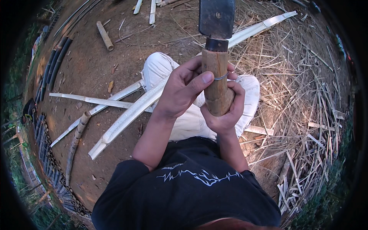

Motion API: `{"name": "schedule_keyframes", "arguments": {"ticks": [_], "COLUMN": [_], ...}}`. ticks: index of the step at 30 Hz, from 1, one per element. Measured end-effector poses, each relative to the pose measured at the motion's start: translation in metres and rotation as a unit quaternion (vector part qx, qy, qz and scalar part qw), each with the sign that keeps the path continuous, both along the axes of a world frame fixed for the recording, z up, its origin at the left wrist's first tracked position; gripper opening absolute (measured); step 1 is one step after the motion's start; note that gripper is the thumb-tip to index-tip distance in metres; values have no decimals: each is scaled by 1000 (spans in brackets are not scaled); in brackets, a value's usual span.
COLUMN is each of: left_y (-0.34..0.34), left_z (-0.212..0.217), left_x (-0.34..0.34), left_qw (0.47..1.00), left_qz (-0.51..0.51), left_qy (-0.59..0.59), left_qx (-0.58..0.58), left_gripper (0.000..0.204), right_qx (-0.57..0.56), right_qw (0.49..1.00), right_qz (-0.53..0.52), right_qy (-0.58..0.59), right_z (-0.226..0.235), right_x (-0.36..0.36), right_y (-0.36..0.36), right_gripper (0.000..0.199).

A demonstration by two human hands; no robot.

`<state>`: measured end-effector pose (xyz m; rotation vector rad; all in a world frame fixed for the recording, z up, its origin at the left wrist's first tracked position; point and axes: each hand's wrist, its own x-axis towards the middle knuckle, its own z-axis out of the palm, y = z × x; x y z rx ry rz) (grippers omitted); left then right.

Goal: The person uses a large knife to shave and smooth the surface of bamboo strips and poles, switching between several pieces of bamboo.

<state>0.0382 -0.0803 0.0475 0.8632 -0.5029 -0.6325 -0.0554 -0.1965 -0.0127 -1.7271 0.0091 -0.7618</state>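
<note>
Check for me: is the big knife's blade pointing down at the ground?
No, the blade points up and away, above the wooden handle gripped by both hands.

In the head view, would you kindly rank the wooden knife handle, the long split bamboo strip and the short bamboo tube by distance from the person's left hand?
1. Wooden knife handle: touched by the left hand, held in front of the person.
2. Long split bamboo strip: on the ground, just left of that hand.
3. Short bamboo tube: far upper left on the dirt.
</note>
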Motion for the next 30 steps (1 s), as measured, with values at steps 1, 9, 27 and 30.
{"name": "schedule_keyframes", "arguments": {"ticks": [1, 9, 27, 30], "left_y": [-1, -5, -11, -8], "left_z": [2, 1, -14, -2], "left_x": [-1, -15, -51, -31], "left_qw": [1000, 999, 985, 988], "left_qz": [-2, 7, -9, -16], "left_qy": [6, 20, -52, -93], "left_qx": [13, 42, 163, 120], "left_gripper": [66, 58, 58, 48], "right_qx": [13, 22, -38, 20], "right_qw": [1000, 998, 997, 999], "right_qz": [3, -29, -58, -8], "right_qy": [3, -47, -22, -36], "right_z": [-1, -1, -4, 1], "right_x": [0, 8, -11, -14], "right_y": [0, -3, -12, -8], "right_gripper": [72, 74, 119, 117]}}
